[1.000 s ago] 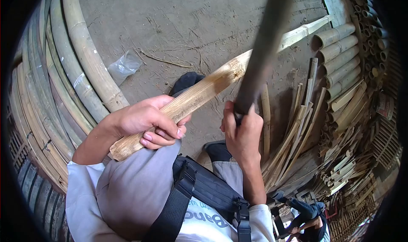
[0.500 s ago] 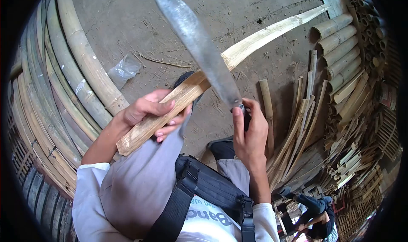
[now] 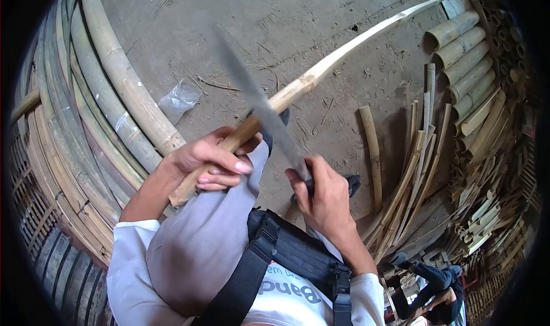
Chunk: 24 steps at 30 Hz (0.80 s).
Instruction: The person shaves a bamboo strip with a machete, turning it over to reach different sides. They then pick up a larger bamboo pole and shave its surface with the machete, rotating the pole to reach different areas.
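Observation:
A long split bamboo strip (image 3: 344,52) runs from above my thigh out to the upper right, its near end beside my left forearm. My left hand (image 3: 215,163) is closed around it close to that near end. In my right hand (image 3: 326,197) is the dark handle of a machete (image 3: 281,137), mostly covered by my fingers. The blade points up and to the left, crossing over the strip a little beyond my left hand. Its edge side is turned more toward the strip, and the tip is blurred by motion.
Long bamboo poles (image 3: 123,80) lie along the left. A clear plastic bag (image 3: 179,100) rests on the dirt floor. Upright bamboo strips (image 3: 413,171) lean at the right, near stacked bamboo tubes (image 3: 458,57). Another person (image 3: 438,294) sits at the lower right.
My right hand has moved left and lower with the machete, the blade turning from flat to nearly edge-on. The strip has rolled in my left hand and now looks narrower.

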{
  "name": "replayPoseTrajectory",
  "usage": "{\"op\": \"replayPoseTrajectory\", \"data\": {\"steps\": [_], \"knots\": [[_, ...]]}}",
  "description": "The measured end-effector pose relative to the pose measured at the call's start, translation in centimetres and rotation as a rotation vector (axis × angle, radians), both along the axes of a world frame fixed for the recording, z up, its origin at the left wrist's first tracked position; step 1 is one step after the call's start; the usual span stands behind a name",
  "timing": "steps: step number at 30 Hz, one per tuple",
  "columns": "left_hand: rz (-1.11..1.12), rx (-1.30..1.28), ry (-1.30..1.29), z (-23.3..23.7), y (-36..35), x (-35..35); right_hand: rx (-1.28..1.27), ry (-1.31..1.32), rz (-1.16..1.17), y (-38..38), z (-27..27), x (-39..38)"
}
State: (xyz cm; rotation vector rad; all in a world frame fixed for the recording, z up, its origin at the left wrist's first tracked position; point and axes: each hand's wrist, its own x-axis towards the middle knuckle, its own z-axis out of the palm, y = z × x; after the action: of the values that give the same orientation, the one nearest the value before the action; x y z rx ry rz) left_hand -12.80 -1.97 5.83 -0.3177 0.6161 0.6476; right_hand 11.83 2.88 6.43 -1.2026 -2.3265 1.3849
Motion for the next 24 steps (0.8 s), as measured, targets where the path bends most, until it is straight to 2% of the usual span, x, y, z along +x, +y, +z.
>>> {"op": "replayPoseTrajectory", "data": {"steps": [1,2,4,8,10,11,13,14,17,18,22,24], "knots": [[-0.051,-0.013,0.055,0.3,0.0,0.3,-0.003,-0.002,0.001,0.0,0.2,-0.2],[-0.113,0.11,0.109,-0.2,-0.5,0.6,-0.06,-0.068,0.036,0.0,0.4,-0.4],[-0.082,0.069,0.101,-0.3,-0.6,0.5,-0.148,-0.152,0.138,0.5,0.7,-0.6],[-0.092,0.08,0.201,0.0,-0.6,0.7,-0.221,-0.199,0.133,1.3,1.4,-0.8],[-0.1,0.107,0.243,0.0,-0.5,0.8,-0.148,-0.024,0.124,1.0,1.1,-0.7],[-0.131,0.117,0.256,0.1,-0.4,0.8,-0.146,-0.027,0.119,1.0,0.9,-0.6],[-0.163,0.13,0.266,0.2,-0.3,0.8,0.036,-0.186,0.2,1.4,-0.1,-0.4],[-0.143,0.154,0.257,0.3,-0.3,0.8,0.074,-0.179,0.173,2.1,-0.8,0.2],[-0.152,0.211,0.267,0.6,-0.1,0.6,-0.008,-0.246,-0.166,5.8,-1.5,0.9],[-0.171,0.215,0.283,0.6,0.0,0.6,-0.059,-0.25,-0.145,5.8,-1.1,1.2],[-0.219,0.216,0.383,1.0,0.0,0.8,-0.028,-0.108,0.185,1.9,-0.5,1.1],[-0.226,0.228,0.381,0.9,-0.1,0.9,-0.035,-0.145,0.194,1.8,-0.5,0.9]]}}
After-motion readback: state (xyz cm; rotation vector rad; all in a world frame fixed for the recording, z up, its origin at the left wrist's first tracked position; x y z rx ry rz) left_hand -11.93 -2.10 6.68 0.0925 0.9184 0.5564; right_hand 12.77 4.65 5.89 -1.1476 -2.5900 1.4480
